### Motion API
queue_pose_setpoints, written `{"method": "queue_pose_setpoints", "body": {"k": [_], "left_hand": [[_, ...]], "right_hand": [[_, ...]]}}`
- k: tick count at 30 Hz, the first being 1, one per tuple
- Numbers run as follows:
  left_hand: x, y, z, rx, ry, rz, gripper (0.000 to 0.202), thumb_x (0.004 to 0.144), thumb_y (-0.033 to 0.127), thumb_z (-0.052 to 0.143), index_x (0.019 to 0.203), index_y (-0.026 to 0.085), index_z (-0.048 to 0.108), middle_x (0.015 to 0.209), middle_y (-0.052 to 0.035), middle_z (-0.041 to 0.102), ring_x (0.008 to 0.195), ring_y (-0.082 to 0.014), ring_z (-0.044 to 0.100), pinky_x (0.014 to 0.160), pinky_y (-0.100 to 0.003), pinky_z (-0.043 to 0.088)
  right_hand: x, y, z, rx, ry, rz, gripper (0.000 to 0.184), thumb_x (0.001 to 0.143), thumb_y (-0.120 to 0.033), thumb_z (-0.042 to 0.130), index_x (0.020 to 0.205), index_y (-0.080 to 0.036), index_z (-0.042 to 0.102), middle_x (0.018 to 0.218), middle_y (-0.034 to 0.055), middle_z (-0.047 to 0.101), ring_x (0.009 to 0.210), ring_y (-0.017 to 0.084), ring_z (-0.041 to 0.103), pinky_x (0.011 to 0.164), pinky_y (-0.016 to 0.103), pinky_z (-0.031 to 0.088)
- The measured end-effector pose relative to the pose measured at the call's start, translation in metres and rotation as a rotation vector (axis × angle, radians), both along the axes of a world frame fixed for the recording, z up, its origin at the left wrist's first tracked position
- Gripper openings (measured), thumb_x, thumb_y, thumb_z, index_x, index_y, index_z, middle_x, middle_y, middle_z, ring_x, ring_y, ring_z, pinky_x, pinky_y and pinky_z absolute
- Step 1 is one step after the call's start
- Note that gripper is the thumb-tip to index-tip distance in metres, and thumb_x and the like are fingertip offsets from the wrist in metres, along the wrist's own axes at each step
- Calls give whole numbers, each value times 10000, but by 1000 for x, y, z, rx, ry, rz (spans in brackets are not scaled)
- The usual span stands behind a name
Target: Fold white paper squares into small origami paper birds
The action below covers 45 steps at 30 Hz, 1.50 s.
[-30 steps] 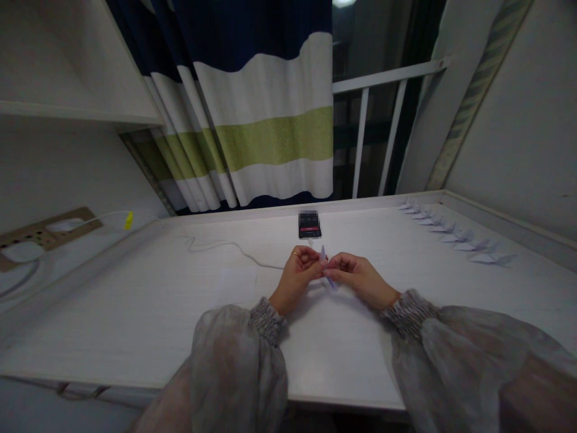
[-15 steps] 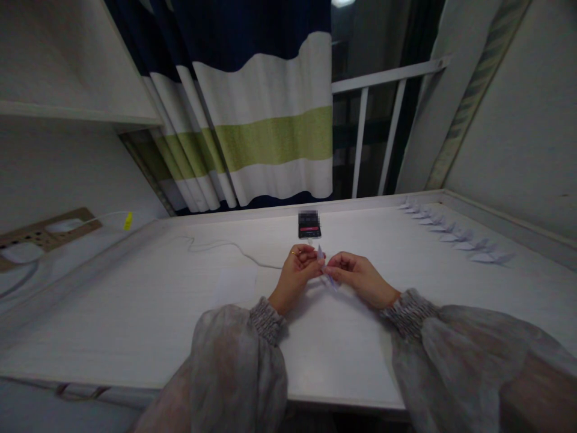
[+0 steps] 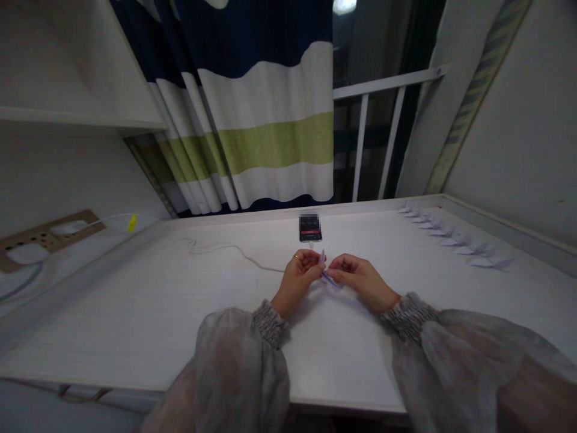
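A small folded piece of white paper [image 3: 332, 281] with pointed ends is held between my hands, above the middle of the white desk. My left hand [image 3: 301, 278] pinches it between thumb and fingers, with one tip standing up past the fingertips. From the other side, my right hand [image 3: 356, 278] grips the paper with its thumb and forefinger. Part of the paper is hidden behind the fingers. On the right side of the desk stand several folded paper cranes [image 3: 455, 239] in a slanting row.
A phone [image 3: 310, 228] lies beyond my hands, with a white cable [image 3: 246, 255] running off to the left. A flat sheet of white paper [image 3: 237, 288] rests left of my left hand. Power sockets [image 3: 54, 237] sit at the far left; a curtain [image 3: 274, 132] hangs behind the desk.
The view has tilted up slightly, so everything sits a little lower. Both hands keep their grip on the folded paper, whose lower end has turned slightly to the right.
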State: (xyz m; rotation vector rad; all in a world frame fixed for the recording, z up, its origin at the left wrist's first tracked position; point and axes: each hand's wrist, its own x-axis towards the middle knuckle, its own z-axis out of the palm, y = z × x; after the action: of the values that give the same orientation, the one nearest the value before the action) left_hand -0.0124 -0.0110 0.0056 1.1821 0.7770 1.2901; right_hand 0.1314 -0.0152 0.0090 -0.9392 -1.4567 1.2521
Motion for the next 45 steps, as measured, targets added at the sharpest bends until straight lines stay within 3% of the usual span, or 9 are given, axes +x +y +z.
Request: {"method": "queue_pose_setpoints", "body": {"k": [7,21,29,36,41,45], "left_hand": [[2,-3,3,0,-43,-42,299,643,215,646,870,166,457,900,-34,590,754,-93,554,667,-226,430],[-2,-2,0,29,-86,-71,314,662,204,635,904,181,436,935,-43,583,766,-92,544,658,-222,427],[0,-3,1,70,-27,-24,354,669,175,593,957,202,389,906,-28,571,764,-100,536,638,-224,420],[-2,0,-2,215,56,-5,446,551,-4,487,947,185,405,825,-6,556,796,-111,522,673,-229,392],[-3,1,-2,244,135,45,386,539,-18,439,879,164,454,758,-1,543,737,-104,500,660,-228,385],[-2,-1,0,211,142,72,319,583,32,529,867,160,460,772,-2,534,735,-100,495,665,-228,391]], "right_hand": [[-1,-1,-2,3,-33,60,253,567,-286,696,667,-160,501,580,-67,496,531,68,454,538,229,355],[-1,0,0,-39,-13,33,269,542,-302,700,682,-162,518,599,-52,521,547,78,477,548,242,378],[-1,1,-1,-82,18,25,282,528,-289,710,687,-153,521,597,-56,524,543,71,480,553,238,386],[-1,2,-3,-84,-6,41,298,524,-296,712,706,-154,523,573,-66,507,520,63,456,532,231,360],[-3,0,0,-72,-39,62,329,513,-332,719,689,-156,504,563,-69,490,514,62,440,525,231,342],[-3,-1,0,-42,-67,81,315,543,-345,702,695,-158,500,595,-59,489,533,67,439,544,238,346]]}}
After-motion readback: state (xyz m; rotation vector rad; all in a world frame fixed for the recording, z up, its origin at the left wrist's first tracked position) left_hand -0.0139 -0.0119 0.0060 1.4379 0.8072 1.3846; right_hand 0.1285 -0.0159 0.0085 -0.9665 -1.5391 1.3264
